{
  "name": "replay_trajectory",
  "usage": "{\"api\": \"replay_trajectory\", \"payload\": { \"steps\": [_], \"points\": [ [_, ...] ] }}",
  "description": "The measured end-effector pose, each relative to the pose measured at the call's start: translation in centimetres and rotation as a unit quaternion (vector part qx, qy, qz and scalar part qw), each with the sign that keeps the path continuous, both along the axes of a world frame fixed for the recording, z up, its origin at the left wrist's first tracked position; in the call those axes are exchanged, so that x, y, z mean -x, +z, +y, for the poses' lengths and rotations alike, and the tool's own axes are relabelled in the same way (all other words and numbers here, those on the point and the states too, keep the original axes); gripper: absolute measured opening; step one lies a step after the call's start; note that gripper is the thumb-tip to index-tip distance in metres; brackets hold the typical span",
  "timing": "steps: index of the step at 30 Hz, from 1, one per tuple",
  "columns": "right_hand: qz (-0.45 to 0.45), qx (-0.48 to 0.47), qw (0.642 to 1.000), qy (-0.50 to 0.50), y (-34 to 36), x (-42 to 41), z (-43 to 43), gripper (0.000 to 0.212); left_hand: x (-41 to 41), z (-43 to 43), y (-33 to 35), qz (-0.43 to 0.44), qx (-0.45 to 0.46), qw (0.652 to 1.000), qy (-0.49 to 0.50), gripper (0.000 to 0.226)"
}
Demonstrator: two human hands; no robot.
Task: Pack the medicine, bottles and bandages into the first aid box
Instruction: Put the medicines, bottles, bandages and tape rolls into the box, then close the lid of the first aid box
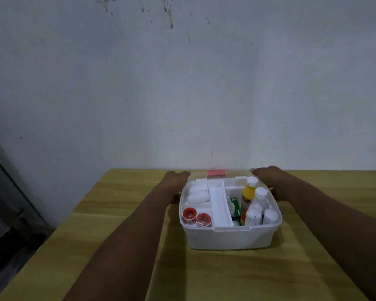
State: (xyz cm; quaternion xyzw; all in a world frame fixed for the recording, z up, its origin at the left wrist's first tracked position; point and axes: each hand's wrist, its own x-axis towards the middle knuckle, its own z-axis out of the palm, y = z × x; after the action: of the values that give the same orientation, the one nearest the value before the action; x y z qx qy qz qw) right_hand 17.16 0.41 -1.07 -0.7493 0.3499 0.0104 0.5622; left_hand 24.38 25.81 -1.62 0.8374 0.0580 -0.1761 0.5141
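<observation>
The white first aid box stands open on the wooden table. Its clear lid, with a red patch, lies back behind it. My left hand grips the lid's left end and my right hand grips its right end. In the left compartments lie white bandage rolls and two red tape rolls. A white tray handle runs down the middle. On the right stand a yellow bottle, several white bottles and a green medicine pack.
The wooden table reaches back to a stained pale wall. Its left edge runs diagonally, with dark objects on the floor beyond it. My forearms cross the table on both sides of the box.
</observation>
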Motion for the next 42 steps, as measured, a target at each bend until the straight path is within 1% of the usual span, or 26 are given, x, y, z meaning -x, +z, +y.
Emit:
{"api": "replay_trajectory", "payload": {
  "steps": [2,4,7,9,13,17,22,24,27,28,30,33,35,36,37,39,42],
  "points": [
    [-0.02,-0.019,1.0,-0.01,-0.4,-0.3,-0.2,0.036,-0.1,-0.3,0.0,-0.004,0.012,1.0,0.01,0.045],
    [-0.049,-0.001,0.999,-0.009,0.1,-0.6,-0.2,0.031,-0.1,-0.5,0.4,-0.017,0.019,1.0,0.018,0.037],
    [-0.087,-0.017,0.996,0.004,1.6,-0.6,-0.2,0.024,0.1,-0.4,1.5,-0.044,0.067,0.996,0.025,0.027],
    [-0.111,-0.031,0.993,0.011,2.6,-0.3,-0.1,0.024,0.6,-0.2,2.4,-0.06,0.087,0.994,0.024,0.026],
    [-0.152,-0.029,0.988,0.015,5.0,1.4,0.1,0.023,2.0,0.6,4.4,-0.092,0.088,0.992,0.018,0.021],
    [-0.176,-0.021,0.984,0.03,6.6,4.2,0.0,0.017,4.1,1.9,6.1,-0.106,0.101,0.989,0.018,0.026],
    [-0.169,0.0,0.983,0.067,7.0,7.6,0.2,0.023,7.0,3.7,6.4,-0.11,0.05,0.993,0.001,0.024],
    [-0.156,0.034,0.982,0.1,6.4,8.8,0.5,0.021,8.3,4.3,5.6,-0.102,0.017,0.994,-0.023,0.025],
    [-0.166,0.147,0.961,0.166,5.0,10.1,1.2,0.015,9.8,4.7,4.3,-0.114,-0.016,0.992,-0.059,0.028],
    [-0.173,0.189,0.949,0.185,4.6,10.4,1.5,0.02,10.2,4.7,4.0,-0.122,-0.023,0.99,-0.07,0.034],
    [-0.165,0.267,0.922,0.228,4.1,10.8,2.2,0.047,10.7,4.5,3.5,-0.12,-0.044,0.988,-0.091,0.053],
    [-0.12,0.324,0.895,0.282,3.3,11.5,3.5,0.091,11.2,3.8,3.0,-0.109,-0.069,0.984,-0.119,0.08],
    [-0.097,0.358,0.882,0.29,2.2,11.9,4.3,0.116,11.3,3.6,2.4,-0.121,-0.054,0.985,-0.11,0.088],
    [-0.098,0.368,0.879,0.286,1.5,12.0,4.6,0.123,11.2,3.6,2.1,-0.125,-0.037,0.986,-0.102,0.09],
    [-0.107,0.375,0.877,0.28,0.8,12.2,4.8,0.126,11.2,3.6,1.7,-0.125,-0.017,0.988,-0.094,0.09],
    [-0.144,0.383,0.876,0.255,-0.4,12.6,5.1,0.125,11.3,3.7,1.0,-0.122,0.014,0.989,-0.086,0.089],
    [-0.183,0.38,0.878,0.226,-1.3,12.9,5.3,0.121,11.4,3.8,0.7,-0.125,0.037,0.988,-0.079,0.091]
  ]
}}
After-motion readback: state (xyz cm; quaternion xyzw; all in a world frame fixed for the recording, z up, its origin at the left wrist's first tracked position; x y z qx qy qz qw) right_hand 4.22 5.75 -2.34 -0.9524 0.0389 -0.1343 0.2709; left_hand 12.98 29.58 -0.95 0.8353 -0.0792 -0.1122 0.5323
